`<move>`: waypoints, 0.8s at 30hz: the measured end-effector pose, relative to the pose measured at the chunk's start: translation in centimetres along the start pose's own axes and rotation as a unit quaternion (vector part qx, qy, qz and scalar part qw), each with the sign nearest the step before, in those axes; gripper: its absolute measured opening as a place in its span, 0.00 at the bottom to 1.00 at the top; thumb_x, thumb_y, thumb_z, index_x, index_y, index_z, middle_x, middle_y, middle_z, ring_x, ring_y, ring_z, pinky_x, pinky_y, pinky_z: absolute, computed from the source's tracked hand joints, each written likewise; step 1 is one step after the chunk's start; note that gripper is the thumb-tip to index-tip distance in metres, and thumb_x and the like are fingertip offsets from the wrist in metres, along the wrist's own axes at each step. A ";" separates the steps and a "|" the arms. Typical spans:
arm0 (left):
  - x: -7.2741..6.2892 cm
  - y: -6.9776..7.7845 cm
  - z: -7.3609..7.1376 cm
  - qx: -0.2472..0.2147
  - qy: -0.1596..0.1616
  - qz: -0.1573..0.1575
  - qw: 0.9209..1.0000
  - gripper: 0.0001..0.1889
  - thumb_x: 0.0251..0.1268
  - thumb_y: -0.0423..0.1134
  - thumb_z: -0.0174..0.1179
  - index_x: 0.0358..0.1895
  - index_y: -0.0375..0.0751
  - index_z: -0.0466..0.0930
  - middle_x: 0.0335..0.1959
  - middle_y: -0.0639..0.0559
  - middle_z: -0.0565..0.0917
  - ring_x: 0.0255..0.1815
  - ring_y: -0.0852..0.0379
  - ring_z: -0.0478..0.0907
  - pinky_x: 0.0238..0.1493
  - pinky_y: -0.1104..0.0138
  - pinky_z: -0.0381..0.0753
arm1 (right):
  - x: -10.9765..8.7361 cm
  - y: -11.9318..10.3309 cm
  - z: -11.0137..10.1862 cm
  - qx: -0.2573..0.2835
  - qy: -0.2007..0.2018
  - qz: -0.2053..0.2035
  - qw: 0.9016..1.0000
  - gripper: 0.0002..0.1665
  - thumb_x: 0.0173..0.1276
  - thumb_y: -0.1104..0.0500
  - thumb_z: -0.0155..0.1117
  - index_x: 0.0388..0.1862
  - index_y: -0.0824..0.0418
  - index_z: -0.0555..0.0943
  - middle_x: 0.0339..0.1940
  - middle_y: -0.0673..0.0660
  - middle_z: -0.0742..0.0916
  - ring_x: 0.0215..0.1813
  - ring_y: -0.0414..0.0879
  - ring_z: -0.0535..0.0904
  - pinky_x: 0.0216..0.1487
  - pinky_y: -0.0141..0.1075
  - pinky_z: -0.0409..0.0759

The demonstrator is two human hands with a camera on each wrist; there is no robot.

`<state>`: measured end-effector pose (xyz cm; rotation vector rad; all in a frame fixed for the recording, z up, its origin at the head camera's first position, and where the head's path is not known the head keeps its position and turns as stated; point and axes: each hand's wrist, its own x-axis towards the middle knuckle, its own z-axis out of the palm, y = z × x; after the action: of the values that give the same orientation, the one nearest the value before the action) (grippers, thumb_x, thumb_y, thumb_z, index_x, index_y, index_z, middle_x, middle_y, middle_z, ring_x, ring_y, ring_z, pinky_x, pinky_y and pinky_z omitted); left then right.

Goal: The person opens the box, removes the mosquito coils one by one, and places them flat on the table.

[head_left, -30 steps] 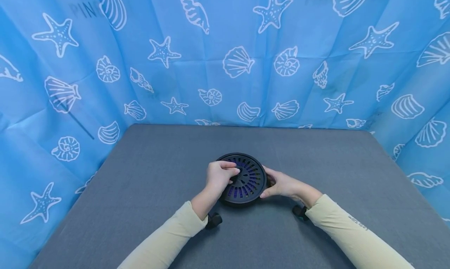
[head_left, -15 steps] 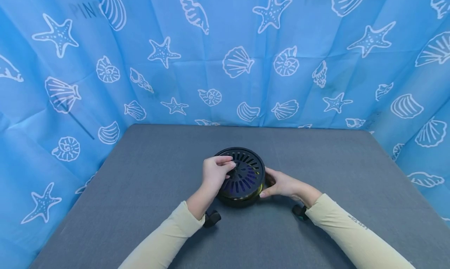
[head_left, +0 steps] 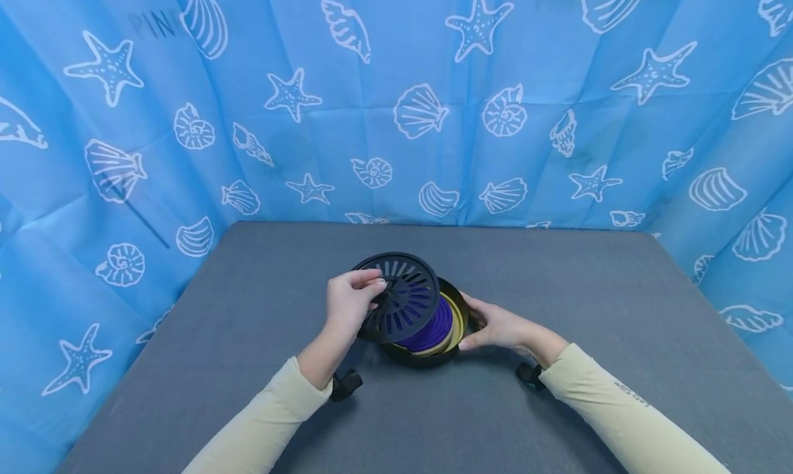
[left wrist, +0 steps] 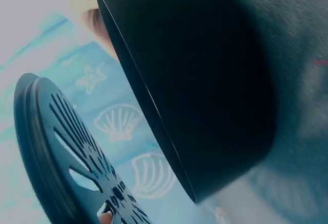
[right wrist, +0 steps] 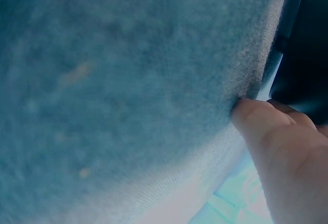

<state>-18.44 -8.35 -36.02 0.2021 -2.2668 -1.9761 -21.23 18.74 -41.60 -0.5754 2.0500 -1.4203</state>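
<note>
My left hand (head_left: 351,300) pinches the small centre knob of a round black slotted lid (head_left: 414,302). The lid hangs tilted above the left part of a round black container (head_left: 455,289). In the left wrist view a gap shows between the lid (left wrist: 46,147) and the container's (left wrist: 195,85) rim. Inside lies a purple ringed coil (head_left: 436,329) with a yellow one (head_left: 459,322) around it; the lid covers part of both. My right hand (head_left: 498,325) grips the container's right side, its thumb towards the front; in the right wrist view the fingers (right wrist: 282,137) meet the dark wall.
The container stands on a grey cloth-covered table (head_left: 297,267). Behind and at both sides hangs a blue curtain (head_left: 372,68) with white shells and starfish. A black strap mount sits at each wrist, the left one (head_left: 345,384) low over the table.
My left hand has lifted the lid off the container and carried it left, baring the purple and yellow coils. The right hand has stayed at the container's side.
</note>
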 end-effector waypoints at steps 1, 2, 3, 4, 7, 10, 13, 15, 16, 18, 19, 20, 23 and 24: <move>0.0 0.0 -0.2 0.001 0.002 -0.001 1.000 0.12 0.62 0.27 0.64 0.48 0.29 0.84 0.40 0.40 0.87 0.39 0.54 0.84 0.27 0.71 0.82 | 0.0 0.0 0.0 -0.001 -0.001 -0.002 1.000 0.60 0.62 0.64 0.71 0.79 0.65 0.40 0.77 0.72 0.52 0.76 0.68 0.46 0.72 0.62 0.46; 0.1 -0.1 -0.4 0.003 0.005 -0.001 1.000 0.12 0.62 0.28 0.64 0.48 0.29 0.84 0.41 0.40 0.87 0.40 0.53 0.84 0.27 0.71 0.82 | -0.1 0.0 0.0 -0.001 -0.002 -0.003 1.000 0.60 0.62 0.64 0.71 0.79 0.65 0.39 0.77 0.72 0.52 0.76 0.68 0.45 0.72 0.62 0.45; 0.1 -0.1 -0.6 0.006 0.008 -0.001 1.000 0.12 0.62 0.28 0.64 0.48 0.29 0.84 0.41 0.40 0.87 0.40 0.53 0.84 0.27 0.71 0.82 | -0.1 0.0 0.0 -0.001 -0.004 -0.004 1.000 0.60 0.62 0.64 0.70 0.79 0.65 0.39 0.77 0.72 0.51 0.76 0.68 0.45 0.72 0.62 0.45; 0.2 -0.2 -0.9 0.009 0.011 -0.001 1.000 0.12 0.62 0.28 0.64 0.48 0.29 0.84 0.41 0.40 0.87 0.40 0.53 0.84 0.27 0.71 0.82 | -0.1 0.0 0.0 -0.001 -0.004 -0.005 1.000 0.59 0.63 0.64 0.70 0.79 0.65 0.39 0.77 0.72 0.51 0.76 0.68 0.45 0.72 0.62 0.45; 0.3 -0.4 -1.5 0.017 0.020 -0.003 1.000 0.12 0.63 0.29 0.64 0.48 0.30 0.84 0.41 0.40 0.87 0.40 0.52 0.85 0.28 0.70 0.83 | -0.1 0.0 0.0 -0.001 -0.005 -0.003 1.000 0.60 0.63 0.63 0.70 0.79 0.65 0.39 0.77 0.72 0.51 0.76 0.68 0.45 0.72 0.62 0.45; 0.4 -0.5 -2.0 0.019 0.028 -0.008 0.999 0.12 0.63 0.29 0.64 0.48 0.30 0.84 0.41 0.41 0.87 0.40 0.52 0.84 0.28 0.70 0.83 | 0.0 0.0 0.0 0.003 -0.002 0.005 1.000 0.60 0.62 0.63 0.71 0.79 0.64 0.39 0.77 0.71 0.51 0.76 0.67 0.45 0.73 0.62 0.44; 0.6 -0.6 -2.6 0.017 0.034 -0.016 0.999 0.12 0.63 0.29 0.64 0.49 0.31 0.84 0.41 0.41 0.87 0.40 0.53 0.84 0.28 0.71 0.83 | 0.0 0.0 0.0 0.008 -0.002 0.010 1.000 0.60 0.62 0.63 0.71 0.79 0.63 0.40 0.78 0.70 0.52 0.77 0.65 0.45 0.73 0.61 0.44; 0.7 -0.7 -3.0 0.017 0.038 -0.020 0.999 0.13 0.63 0.30 0.64 0.50 0.31 0.84 0.42 0.41 0.87 0.40 0.54 0.84 0.28 0.71 0.83 | 0.0 0.0 -0.1 0.009 -0.003 0.010 1.000 0.60 0.62 0.63 0.71 0.79 0.63 0.40 0.78 0.70 0.52 0.77 0.66 0.45 0.73 0.61 0.44; 0.8 -0.7 -3.2 0.018 0.040 -0.024 0.999 0.13 0.63 0.30 0.64 0.50 0.31 0.84 0.42 0.41 0.87 0.40 0.54 0.84 0.28 0.72 0.82 | 0.0 0.0 -0.1 0.009 -0.003 0.010 1.000 0.60 0.62 0.63 0.71 0.79 0.63 0.40 0.77 0.70 0.52 0.77 0.66 0.45 0.73 0.61 0.44; 0.9 -0.9 -3.5 0.022 0.047 -0.026 0.998 0.13 0.63 0.30 0.64 0.50 0.31 0.84 0.42 0.41 0.87 0.40 0.54 0.84 0.28 0.72 0.82 | 0.0 0.0 -0.1 0.008 -0.002 0.009 1.000 0.60 0.62 0.63 0.71 0.79 0.63 0.40 0.77 0.71 0.52 0.76 0.66 0.45 0.73 0.61 0.44; 0.9 -0.9 -3.7 0.023 0.049 -0.028 0.998 0.13 0.64 0.30 0.64 0.50 0.31 0.84 0.42 0.41 0.87 0.40 0.54 0.84 0.28 0.72 0.82 | 0.0 -0.1 -0.1 0.006 -0.002 0.008 1.000 0.60 0.62 0.63 0.71 0.79 0.64 0.40 0.77 0.71 0.52 0.76 0.67 0.46 0.72 0.62 0.44; 0.9 -1.0 -3.9 0.024 0.052 -0.030 0.998 0.13 0.64 0.30 0.64 0.51 0.31 0.84 0.42 0.41 0.86 0.41 0.54 0.84 0.28 0.73 0.82 | 0.0 -0.1 -0.1 0.005 -0.001 0.006 1.000 0.60 0.62 0.63 0.71 0.79 0.64 0.40 0.77 0.72 0.52 0.76 0.67 0.46 0.72 0.62 0.44; 1.1 -1.4 -4.3 0.024 0.059 -0.032 0.997 0.14 0.63 0.30 0.64 0.51 0.31 0.83 0.43 0.40 0.86 0.40 0.54 0.84 0.28 0.72 0.82 | -0.1 -0.1 0.1 0.001 0.001 0.002 1.000 0.59 0.62 0.63 0.71 0.79 0.64 0.40 0.77 0.72 0.53 0.76 0.67 0.46 0.72 0.63 0.45; 1.2 -1.5 -4.5 0.023 0.060 -0.033 0.997 0.14 0.64 0.29 0.64 0.51 0.31 0.83 0.44 0.40 0.86 0.40 0.54 0.84 0.29 0.72 0.82 | -0.1 -0.1 0.1 -0.001 0.002 0.001 1.000 0.59 0.62 0.63 0.71 0.79 0.64 0.40 0.77 0.72 0.53 0.76 0.67 0.46 0.72 0.63 0.45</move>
<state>-18.73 -13.09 -36.85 0.3951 -2.2595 -1.8877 -21.13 18.70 -41.54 -0.5710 2.0556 -1.4187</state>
